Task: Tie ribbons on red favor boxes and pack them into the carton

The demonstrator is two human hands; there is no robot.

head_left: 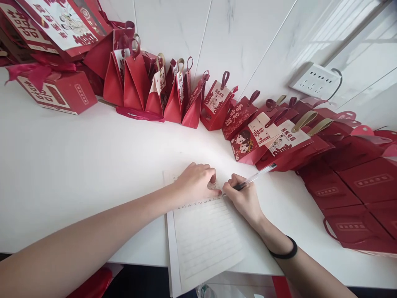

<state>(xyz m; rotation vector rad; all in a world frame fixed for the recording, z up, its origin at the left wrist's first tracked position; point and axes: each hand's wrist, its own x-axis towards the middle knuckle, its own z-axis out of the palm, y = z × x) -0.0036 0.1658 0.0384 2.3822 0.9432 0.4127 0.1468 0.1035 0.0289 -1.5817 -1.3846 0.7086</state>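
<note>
A lined notebook (204,244) lies at the table's front edge, its lower part sticking out past it. Several rows of small handwriting run across the upper part of its page. My left hand (196,182) rests on the written part, fingers bent and thumb apart from them, holding nothing. Gripped in my right hand (243,196) is a clear pen (257,174) with a dark grip, slanting up to the right. Its tip meets the page's right edge, close to my left thumb, at the end of a written row. Part of the writing is hidden under my left hand.
Red gift boxes with ribbon handles (214,103) line the white wall. More boxes (356,186) are stacked at the right, and a large box (58,91) with a bow sits at the left. A power strip (314,80) is on the wall. The table (77,165) is white.
</note>
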